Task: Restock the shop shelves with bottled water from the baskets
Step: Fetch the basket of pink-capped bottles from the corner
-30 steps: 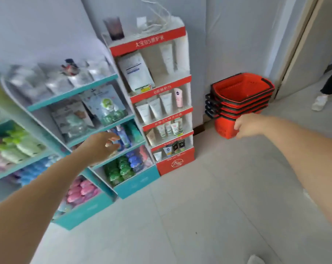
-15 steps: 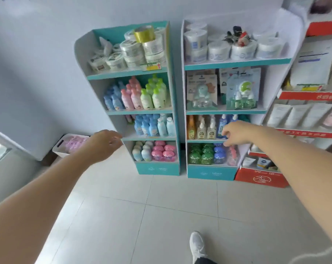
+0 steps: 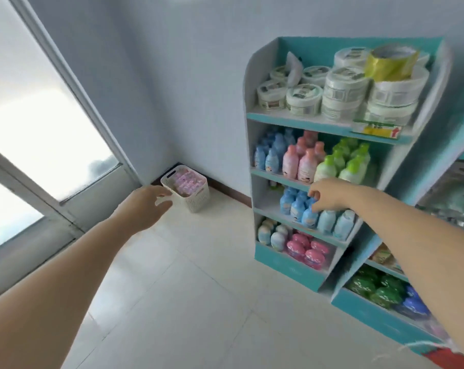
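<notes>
Fingers (image 3: 159,195) of your left hand (image 3: 141,209), spread and empty, sit just short of the white lattice plastic basket (image 3: 199,202); your right hand (image 3: 329,195) is farther.

A roll of yellow tape (image 3: 392,61) sits on stacked white tubs (image 3: 304,98). Below them stand rows of blue bottles (image 3: 272,155), pink bottles (image 3: 302,161) and green-capped bottles (image 3: 350,163). A frosted glass door (image 3: 39,123) on the left meets a pale blue wall (image 3: 185,75) above the cream tiled floor (image 3: 185,302).

L hand (image 3: 143,206) & R hand (image 3: 329,195) both bare. Forearms bare too, right up to frame edge: L forearm (image 3: 52,288) meets the edge at 8 o'clock, R forearm (image 3: 425,249) at 4 o'clock.
</notes>
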Demonstrator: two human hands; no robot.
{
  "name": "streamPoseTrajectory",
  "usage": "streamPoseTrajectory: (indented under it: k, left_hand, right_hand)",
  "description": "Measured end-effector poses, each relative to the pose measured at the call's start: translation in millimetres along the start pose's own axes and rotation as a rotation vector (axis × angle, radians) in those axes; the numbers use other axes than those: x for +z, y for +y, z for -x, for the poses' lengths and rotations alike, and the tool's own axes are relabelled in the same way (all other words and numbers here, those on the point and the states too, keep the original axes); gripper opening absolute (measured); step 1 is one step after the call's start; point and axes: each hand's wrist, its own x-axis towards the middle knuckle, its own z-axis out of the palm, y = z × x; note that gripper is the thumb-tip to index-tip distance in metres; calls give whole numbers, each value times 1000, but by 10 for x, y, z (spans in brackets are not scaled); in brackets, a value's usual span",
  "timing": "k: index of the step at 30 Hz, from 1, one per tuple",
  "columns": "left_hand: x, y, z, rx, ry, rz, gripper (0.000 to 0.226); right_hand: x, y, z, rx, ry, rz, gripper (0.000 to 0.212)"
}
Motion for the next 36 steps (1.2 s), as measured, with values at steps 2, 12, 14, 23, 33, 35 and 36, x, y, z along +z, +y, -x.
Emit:
streamPoseTrajectory:
  k: [2,12,14,23,33,35,36]
  left_hand:
    - [-152,-265,-156,-40,33,-21,31]
    - [-680,-2014,-980,-167,93,-33,38]
    - [-771,-2470,-1228,-177,93,-32,39]
    - [-1067,-3760,-2634,-80,77,-32,38]
    - [-967,-4563,-3938,-23,20,-33,38]
    - [-925,-4695,-4293,-18,2,-40,38]
    - [-906,-4747,-4485,-18,-8,-45,37]
  right_hand:
    - [-208,-224,-309,-26,11,8,25]
    - [-773,-1705,-1737,-93,28,-161,53]
    - [-850,-2012,-2043,-74,59,-216,52]
    - [-967,-3665,-3267,12,150,-314,50]
    - [-1124,-4711,-4579,-21,198,-333,44]
    - [-1131,-4791,-4918,-15,210,-368,43]
    - [-1133,-4824,-5103,-12,211,-390,43]
